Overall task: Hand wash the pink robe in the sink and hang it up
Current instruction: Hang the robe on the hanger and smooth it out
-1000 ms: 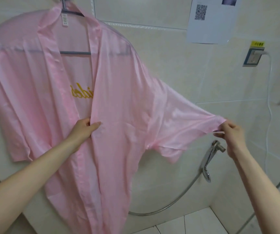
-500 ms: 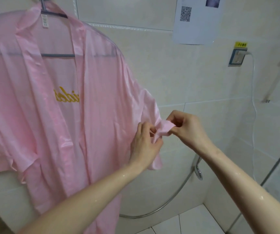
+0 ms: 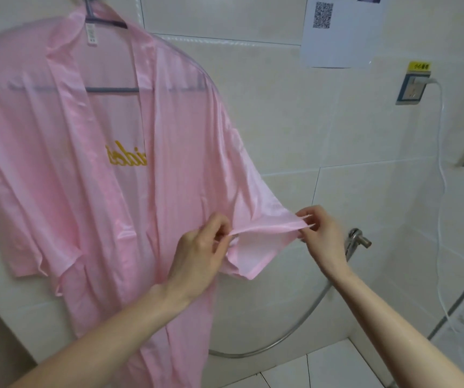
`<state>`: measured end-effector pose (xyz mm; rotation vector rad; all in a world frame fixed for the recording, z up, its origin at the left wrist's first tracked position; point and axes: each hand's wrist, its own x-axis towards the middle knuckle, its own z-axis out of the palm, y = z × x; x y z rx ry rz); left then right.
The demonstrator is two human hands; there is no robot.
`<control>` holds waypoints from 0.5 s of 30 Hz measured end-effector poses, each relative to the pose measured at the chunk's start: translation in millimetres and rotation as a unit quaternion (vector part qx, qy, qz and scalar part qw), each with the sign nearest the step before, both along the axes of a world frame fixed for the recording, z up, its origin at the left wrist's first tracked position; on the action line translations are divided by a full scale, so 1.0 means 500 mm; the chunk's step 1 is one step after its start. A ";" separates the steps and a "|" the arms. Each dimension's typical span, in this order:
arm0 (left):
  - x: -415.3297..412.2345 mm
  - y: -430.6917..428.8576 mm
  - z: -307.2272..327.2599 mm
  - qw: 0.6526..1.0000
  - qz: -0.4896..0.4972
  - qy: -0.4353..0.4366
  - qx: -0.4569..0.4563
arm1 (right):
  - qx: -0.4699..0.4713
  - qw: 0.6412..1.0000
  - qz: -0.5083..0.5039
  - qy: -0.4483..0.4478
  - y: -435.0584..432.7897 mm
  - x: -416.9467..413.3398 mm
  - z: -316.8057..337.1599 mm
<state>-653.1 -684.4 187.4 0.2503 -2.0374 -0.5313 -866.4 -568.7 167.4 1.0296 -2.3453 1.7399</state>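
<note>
The pink robe (image 3: 65,169), satin with yellow lettering on its inner back, hangs open on a grey hanger (image 3: 107,89) against the tiled wall. Its right sleeve is drawn out sideways. My left hand (image 3: 200,256) pinches the sleeve's hem at the inner end, and my right hand (image 3: 320,233) pinches the same hem at the outer end. The hem runs taut between them. The robe's bottom falls out of view below.
A metal shower hose (image 3: 289,334) loops along the wall to a bracket (image 3: 359,239) behind my right hand. A socket with a white cable (image 3: 415,85) and a sheet of paper with a QR code (image 3: 337,32) are on the wall. White floor tiles (image 3: 326,368) lie below.
A second ago my left hand held the robe's front edge while my right pulled the sleeve out. Then both hands met at the sleeve end; now they have spread apart along its hem.
</note>
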 end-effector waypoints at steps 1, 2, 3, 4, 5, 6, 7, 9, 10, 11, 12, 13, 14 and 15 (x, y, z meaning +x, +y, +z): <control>0.002 0.006 -0.011 0.995 -0.003 -0.022 -0.101 | -0.036 0.997 0.000 -0.066 -0.001 0.002 -0.011; 0.000 0.015 -0.030 0.979 -0.003 -0.047 -0.197 | -0.061 0.992 -0.009 -0.114 0.000 0.003 -0.021; -0.008 0.029 -0.054 0.961 0.004 -0.077 -0.266 | -0.084 0.985 -0.022 -0.146 0.005 0.003 -0.029; -0.019 0.049 -0.078 0.946 0.016 -0.109 -0.305 | -0.104 0.979 -0.038 -0.170 0.013 0.003 -0.035; -0.031 0.076 -0.100 0.939 0.019 -0.136 -0.314 | -0.123 0.972 -0.050 -0.196 0.025 0.000 -0.039; -0.045 0.101 -0.120 0.939 0.015 -0.156 -0.306 | -0.140 0.961 -0.047 -0.233 0.037 -0.005 -0.040; -0.061 0.124 -0.139 0.940 0.008 -0.172 -0.293 | -0.155 0.947 -0.022 -0.280 0.048 -0.007 -0.037; -0.097 0.152 -0.164 0.936 -0.001 -0.218 -0.277 | -0.179 0.904 0.079 -0.380 0.064 -0.006 -0.020; -0.111 0.158 -0.170 0.933 -0.044 -0.247 -0.259 | -0.195 0.876 0.137 -0.419 0.071 -0.008 -0.007; -0.123 0.159 -0.171 0.926 -0.099 -0.272 -0.244 | -0.213 0.851 0.185 -0.443 0.078 -0.015 0.005; -0.127 0.155 -0.163 0.920 -0.133 -0.271 -0.248 | -0.226 0.832 0.223 -0.455 0.086 -0.022 0.016; -0.126 0.143 -0.153 0.926 -0.136 -0.242 -0.256 | -0.227 0.824 0.244 -0.459 0.095 -0.036 0.025; -0.120 0.124 -0.137 0.942 -0.115 -0.182 -0.257 | -0.225 0.822 0.245 -0.462 0.105 -0.054 0.032; -0.113 0.095 -0.118 0.962 -0.068 -0.102 -0.242 | -0.224 0.823 0.234 -0.467 0.116 -0.073 0.039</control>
